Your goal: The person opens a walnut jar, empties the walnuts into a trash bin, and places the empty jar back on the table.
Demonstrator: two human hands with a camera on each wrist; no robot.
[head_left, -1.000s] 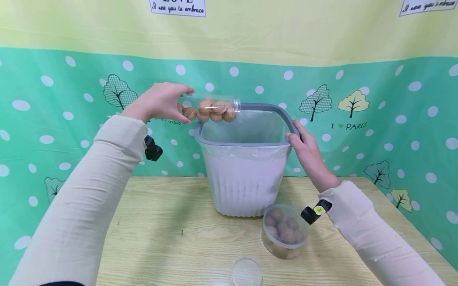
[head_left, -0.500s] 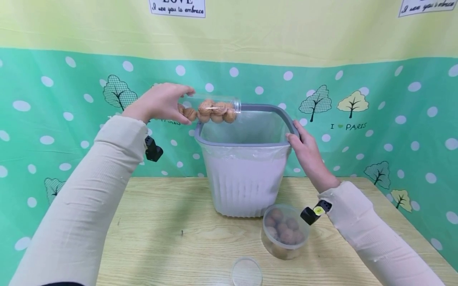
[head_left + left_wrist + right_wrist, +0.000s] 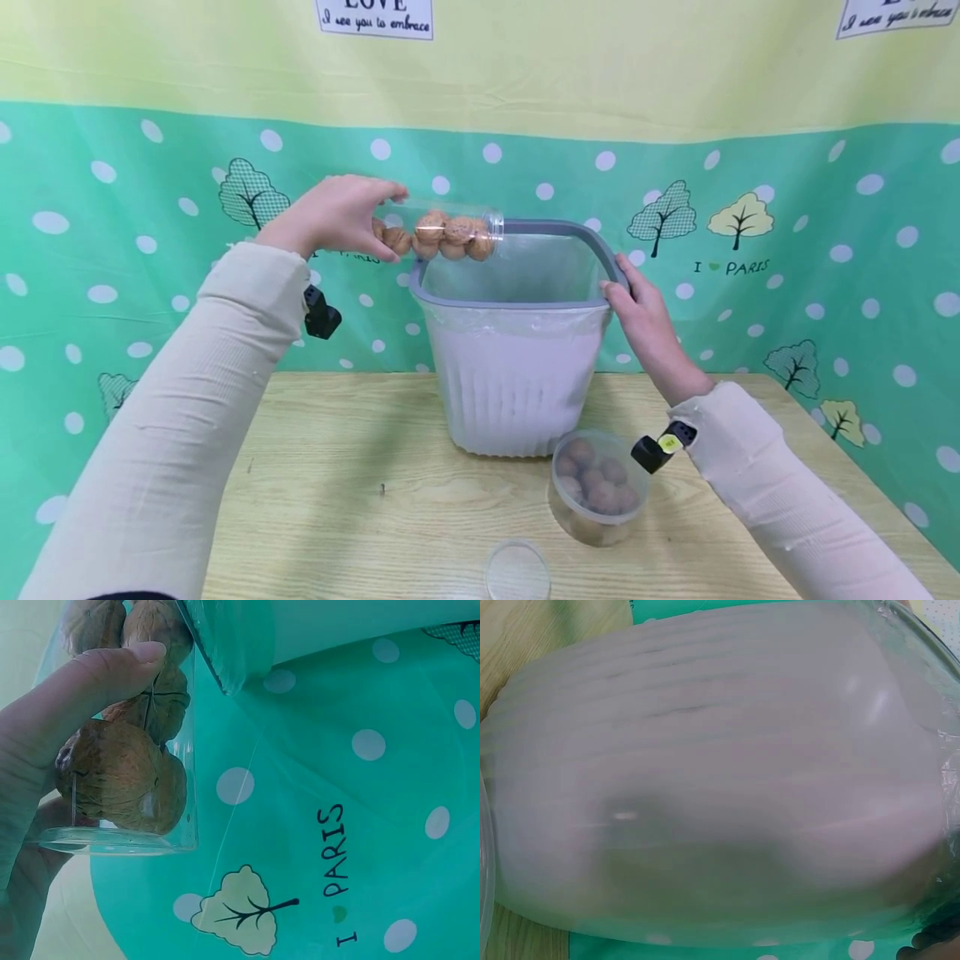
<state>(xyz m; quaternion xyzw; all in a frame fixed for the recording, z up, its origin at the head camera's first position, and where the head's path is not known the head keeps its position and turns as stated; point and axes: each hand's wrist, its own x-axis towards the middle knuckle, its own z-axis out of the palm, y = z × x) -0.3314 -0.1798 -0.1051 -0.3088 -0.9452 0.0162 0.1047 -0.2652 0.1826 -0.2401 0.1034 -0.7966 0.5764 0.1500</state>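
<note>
Well, lt wood tbl (image 3: 435,529) under bin (image 3: 517,375), grn/ylw printed backdrop (image 3: 517,104) bhd.

jar (image 3: 457,208): glossy, clear | walnuts (image 3: 116,772): rough | bin (image 3: 517,375): plastic | tabletop (image 3: 427,517): wood-grained

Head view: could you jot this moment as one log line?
left hand: holds clear jar sideways, walnuts inside | right hand: grips bin rim | bin: on table | round container: on table, near bin
</note>
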